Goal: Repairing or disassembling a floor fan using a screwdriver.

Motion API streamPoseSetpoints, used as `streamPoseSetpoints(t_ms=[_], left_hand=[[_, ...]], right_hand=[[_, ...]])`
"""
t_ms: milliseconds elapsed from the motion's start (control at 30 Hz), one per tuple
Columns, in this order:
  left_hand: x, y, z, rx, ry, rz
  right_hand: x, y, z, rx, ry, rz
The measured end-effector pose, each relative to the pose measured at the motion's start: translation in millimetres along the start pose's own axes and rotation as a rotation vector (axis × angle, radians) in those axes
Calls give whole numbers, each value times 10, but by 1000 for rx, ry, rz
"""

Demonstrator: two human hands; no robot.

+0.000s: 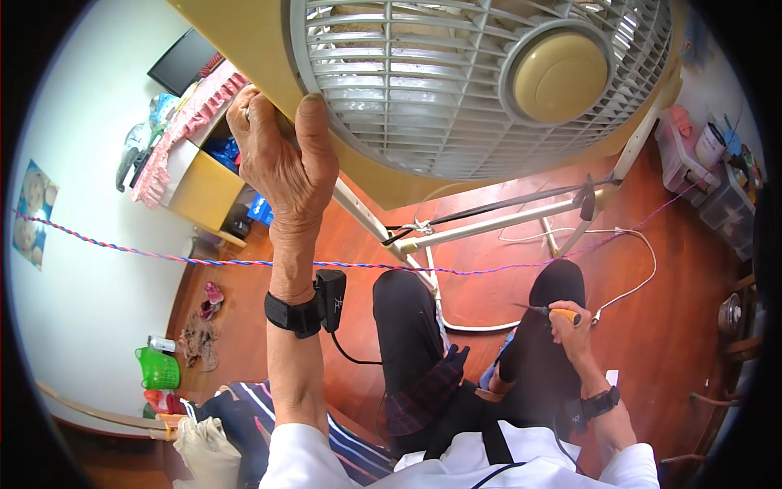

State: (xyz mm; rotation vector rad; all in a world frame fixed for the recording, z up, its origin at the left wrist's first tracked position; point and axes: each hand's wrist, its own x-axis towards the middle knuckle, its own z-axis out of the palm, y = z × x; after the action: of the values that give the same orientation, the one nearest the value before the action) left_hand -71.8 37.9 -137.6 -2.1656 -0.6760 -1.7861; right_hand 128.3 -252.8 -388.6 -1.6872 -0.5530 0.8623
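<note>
A big box fan [387,163] with a cream-yellow case, a pale slatted grille and a round centre cap fills the top of the view. My left hand [285,159] grips its left edge, thumb in front and fingers bent over the rim. The fan rests on a pale metal tube stand [481,230] with dark straps tied along it. In my right hand [573,328], low by my right knee, is an awl [565,315] with an orange handle. Its thin dark point faces left, well away from the fan.
A twisted red-and-blue cord [220,262] crosses the room in front of the stand. White cable [652,253] loops over the wooden floor. At left are a cabinet [195,183] and a green basket [159,368]; plastic bins [725,208] stand at right.
</note>
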Motion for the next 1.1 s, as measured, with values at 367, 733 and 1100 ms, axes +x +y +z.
streamPoseSetpoints(t_ms=[367,733,1100], left_hand=[[1,0,-4,39,-6,-2],[0,4,-28,-60,-11,-57],[1,-46,-11,-22,-15,-11]], right_hand=[[35,185,89,-232,91,-463],[36,185,113,-85,80,-342],[59,171,99,-123,29,-323]])
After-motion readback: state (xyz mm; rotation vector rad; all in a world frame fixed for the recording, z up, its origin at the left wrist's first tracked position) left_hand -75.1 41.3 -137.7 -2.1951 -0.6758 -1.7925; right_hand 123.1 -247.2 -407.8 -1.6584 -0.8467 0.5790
